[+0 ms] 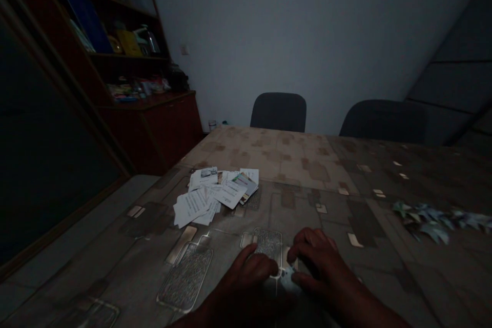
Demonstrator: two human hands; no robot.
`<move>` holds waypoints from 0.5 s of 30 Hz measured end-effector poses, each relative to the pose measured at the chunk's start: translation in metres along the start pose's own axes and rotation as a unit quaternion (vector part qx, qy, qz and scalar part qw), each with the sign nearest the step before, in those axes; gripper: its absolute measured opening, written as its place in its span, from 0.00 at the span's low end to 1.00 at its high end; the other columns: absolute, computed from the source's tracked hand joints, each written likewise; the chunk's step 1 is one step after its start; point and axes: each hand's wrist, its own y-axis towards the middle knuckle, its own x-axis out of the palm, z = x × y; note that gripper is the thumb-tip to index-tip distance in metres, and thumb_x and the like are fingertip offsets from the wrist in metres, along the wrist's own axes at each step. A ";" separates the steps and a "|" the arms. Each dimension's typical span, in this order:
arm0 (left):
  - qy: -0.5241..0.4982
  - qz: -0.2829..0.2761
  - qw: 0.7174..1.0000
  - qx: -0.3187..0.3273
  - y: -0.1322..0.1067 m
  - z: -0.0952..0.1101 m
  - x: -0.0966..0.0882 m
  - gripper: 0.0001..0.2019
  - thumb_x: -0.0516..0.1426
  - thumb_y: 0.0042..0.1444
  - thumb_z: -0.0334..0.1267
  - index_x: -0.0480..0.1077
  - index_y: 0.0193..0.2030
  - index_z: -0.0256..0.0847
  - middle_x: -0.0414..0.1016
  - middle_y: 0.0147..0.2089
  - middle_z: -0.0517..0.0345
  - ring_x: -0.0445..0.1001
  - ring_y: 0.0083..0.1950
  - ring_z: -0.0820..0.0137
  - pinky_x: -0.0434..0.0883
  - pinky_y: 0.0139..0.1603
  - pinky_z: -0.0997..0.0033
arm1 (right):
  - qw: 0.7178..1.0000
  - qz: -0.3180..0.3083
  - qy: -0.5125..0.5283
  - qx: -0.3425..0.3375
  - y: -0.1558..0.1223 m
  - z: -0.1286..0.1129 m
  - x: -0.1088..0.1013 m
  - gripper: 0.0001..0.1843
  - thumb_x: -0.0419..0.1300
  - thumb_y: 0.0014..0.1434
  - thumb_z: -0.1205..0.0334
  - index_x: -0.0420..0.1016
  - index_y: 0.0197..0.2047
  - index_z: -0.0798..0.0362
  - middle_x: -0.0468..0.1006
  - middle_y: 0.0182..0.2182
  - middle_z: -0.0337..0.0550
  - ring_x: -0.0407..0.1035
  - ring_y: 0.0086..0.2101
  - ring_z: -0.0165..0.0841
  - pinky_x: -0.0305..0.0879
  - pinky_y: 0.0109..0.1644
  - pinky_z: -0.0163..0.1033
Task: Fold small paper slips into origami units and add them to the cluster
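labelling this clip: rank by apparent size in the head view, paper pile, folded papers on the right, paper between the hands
1. paper pile
2. folded papers, nearly as wide but cut by the frame edge, so unsure
3. paper between the left hand and right hand, mostly covered

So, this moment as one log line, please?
left hand: holds small pale paper piece; right hand: holds same piece; white printed paper cards: piled beyond
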 end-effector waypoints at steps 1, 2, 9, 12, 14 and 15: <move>-0.008 0.008 1.000 -0.001 -0.001 0.000 0.002 0.07 0.59 0.61 0.43 0.67 0.42 0.46 0.75 0.34 0.63 0.76 0.36 0.71 0.67 0.60 0.54 | 1.000 -0.001 0.002 0.000 0.001 -0.001 0.000 0.13 0.66 0.52 0.73 0.72 0.39 0.49 0.71 0.39 0.41 0.64 0.43 0.42 0.56 0.47 0.48; -0.023 0.011 1.000 -0.006 -0.001 -0.001 0.003 0.07 0.58 0.62 0.42 0.66 0.43 0.45 0.75 0.35 0.62 0.76 0.36 0.71 0.67 0.60 0.53 | 1.000 -0.001 0.005 0.000 0.002 -0.001 0.000 0.13 0.66 0.52 0.74 0.72 0.38 0.50 0.71 0.39 0.41 0.64 0.43 0.42 0.56 0.47 0.47; -0.039 0.016 0.999 -0.007 -0.007 -0.005 0.015 0.09 0.59 0.60 0.39 0.64 0.45 0.43 0.76 0.36 0.60 0.78 0.37 0.69 0.66 0.61 0.51 | 0.996 -0.017 0.085 0.008 0.002 -0.006 -0.003 0.08 0.59 0.51 0.74 0.67 0.32 0.52 0.71 0.33 0.40 0.65 0.39 0.39 0.57 0.44 0.44; -0.046 0.022 0.999 -0.013 -0.009 -0.007 0.016 0.10 0.59 0.59 0.40 0.65 0.46 0.43 0.77 0.36 0.59 0.77 0.37 0.67 0.64 0.62 0.50 | 0.988 -0.006 0.146 0.044 0.002 -0.010 -0.004 0.04 0.57 0.50 0.70 0.65 0.27 0.51 0.69 0.28 0.40 0.65 0.34 0.38 0.57 0.40 0.43; -0.078 0.035 0.996 -0.019 -0.007 -0.007 0.010 0.10 0.59 0.59 0.41 0.67 0.46 0.43 0.77 0.36 0.58 0.77 0.38 0.66 0.66 0.59 0.52 | 0.975 0.016 0.214 0.063 0.004 -0.012 -0.004 0.03 0.56 0.51 0.66 0.65 0.26 0.51 0.68 0.26 0.38 0.64 0.31 0.36 0.57 0.36 0.40; -0.110 0.039 0.993 -0.026 -0.004 -0.007 0.004 0.10 0.59 0.60 0.42 0.68 0.47 0.43 0.78 0.36 0.58 0.77 0.39 0.66 0.67 0.57 0.54 | 0.965 0.029 0.249 0.074 0.004 -0.012 -0.005 0.03 0.57 0.51 0.64 0.65 0.27 0.51 0.67 0.25 0.37 0.63 0.30 0.35 0.57 0.35 0.39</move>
